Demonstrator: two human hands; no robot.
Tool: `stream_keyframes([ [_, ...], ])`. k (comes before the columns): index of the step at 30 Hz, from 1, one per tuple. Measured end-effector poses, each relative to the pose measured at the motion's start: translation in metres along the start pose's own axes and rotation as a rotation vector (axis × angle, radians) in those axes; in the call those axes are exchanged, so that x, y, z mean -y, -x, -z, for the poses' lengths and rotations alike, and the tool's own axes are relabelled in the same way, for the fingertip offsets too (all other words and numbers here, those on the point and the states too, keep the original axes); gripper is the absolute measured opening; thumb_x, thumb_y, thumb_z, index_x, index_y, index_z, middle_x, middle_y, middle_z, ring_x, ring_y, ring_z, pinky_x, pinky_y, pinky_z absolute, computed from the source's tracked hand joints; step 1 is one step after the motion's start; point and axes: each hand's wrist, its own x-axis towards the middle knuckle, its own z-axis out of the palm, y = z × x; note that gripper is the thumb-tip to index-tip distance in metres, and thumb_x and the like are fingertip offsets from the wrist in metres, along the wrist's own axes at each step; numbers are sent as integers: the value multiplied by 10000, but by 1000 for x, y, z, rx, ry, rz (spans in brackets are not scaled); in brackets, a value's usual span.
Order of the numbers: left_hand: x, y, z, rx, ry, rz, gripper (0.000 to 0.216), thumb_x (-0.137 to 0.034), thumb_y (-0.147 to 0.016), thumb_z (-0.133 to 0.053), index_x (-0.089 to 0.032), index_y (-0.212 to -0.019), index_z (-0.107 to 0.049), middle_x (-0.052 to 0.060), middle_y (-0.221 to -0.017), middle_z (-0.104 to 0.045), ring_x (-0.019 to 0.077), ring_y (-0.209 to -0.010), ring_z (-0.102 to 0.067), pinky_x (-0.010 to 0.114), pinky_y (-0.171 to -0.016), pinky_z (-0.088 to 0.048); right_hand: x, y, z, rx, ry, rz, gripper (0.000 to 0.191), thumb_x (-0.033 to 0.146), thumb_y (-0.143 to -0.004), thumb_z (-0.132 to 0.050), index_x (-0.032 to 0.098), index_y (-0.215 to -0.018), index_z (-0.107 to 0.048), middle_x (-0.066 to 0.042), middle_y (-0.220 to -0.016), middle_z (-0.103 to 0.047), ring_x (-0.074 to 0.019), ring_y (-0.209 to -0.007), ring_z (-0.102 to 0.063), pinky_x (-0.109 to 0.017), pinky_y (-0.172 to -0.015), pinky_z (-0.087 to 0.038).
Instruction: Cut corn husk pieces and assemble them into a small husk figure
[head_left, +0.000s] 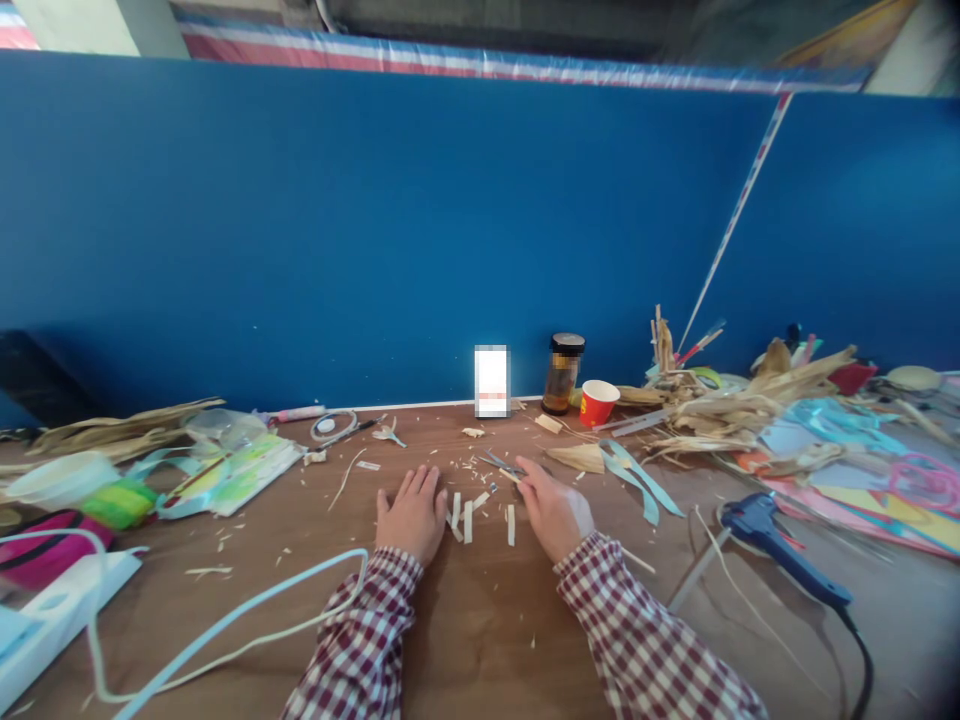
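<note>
My left hand (412, 515) lies flat on the brown table with its fingers stretched out, holding nothing. To its right are pale husk strips (468, 522), and another strip (511, 525) lies nearer my other hand. My right hand (553, 508) is closed around what look like scissors (496, 461), their thin metal blades pointing left over small pale scraps (472, 468). Its fingers cover the handles. Just beyond that hand are a dried husk piece (577, 458) and a light blue ribbon (637, 478).
A white-screened device (492, 382) stands against the blue partition (375, 230). Right of it are a dark-lidded jar (561, 378) and a red paper cup (599, 404). A blue glue gun (784, 550) lies at right. Husks (720, 415) clutter the right; a power strip (67, 610) and cable (247, 607) lie left.
</note>
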Motion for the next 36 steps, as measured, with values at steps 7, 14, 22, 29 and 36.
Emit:
stream_keyframes([
  [7, -2, 1, 8, -139, 57, -38, 336, -254, -852, -311, -249, -1066, -570, 61, -1195, -549, 211, -1146, -431, 477, -982, -194, 1, 0, 2, 3, -15, -16, 345, 220, -837, -407, 248, -1174, -473, -12, -873, -667, -145, -724, -628, -220, -615, -459],
  [14, -11, 5, 22, -77, 74, -88, 240, -302, -799, -425, -236, -847, -651, 49, -887, -657, 199, -877, -561, 330, -834, -333, -2, 0, -1, -11, 5, 14, 340, 222, -842, -399, 239, -1172, -478, -15, -827, -673, -135, -710, -629, -207, -609, -453],
  [22, -15, 8, 19, 41, 21, 13, 175, -369, -689, -532, -232, -728, -633, 49, -815, -643, 223, -812, -543, 315, -694, -340, -2, 0, -3, -14, -1, 16, 335, 225, -830, -422, 241, -1158, -489, -14, -816, -675, -143, -686, -631, -210, -584, -452],
  [29, -16, 7, 21, 129, 74, 74, 152, -315, -705, -515, -229, -703, -640, 46, -773, -654, 202, -775, -568, 284, -653, -344, -2, 0, -5, -18, -14, 27, 337, 227, -824, -431, 240, -1157, -483, -3, -809, -672, -142, -683, -630, -215, -575, -445],
  [36, -15, 9, 21, 110, 14, 66, 197, -356, -735, -496, -231, -679, -637, 62, -769, -654, 230, -779, -570, 320, -670, -342, -3, 1, -10, -70, -91, 94, 261, 185, -807, -420, 189, -1031, -553, -44, -873, -655, -150, -756, -606, -232, -682, -445],
])
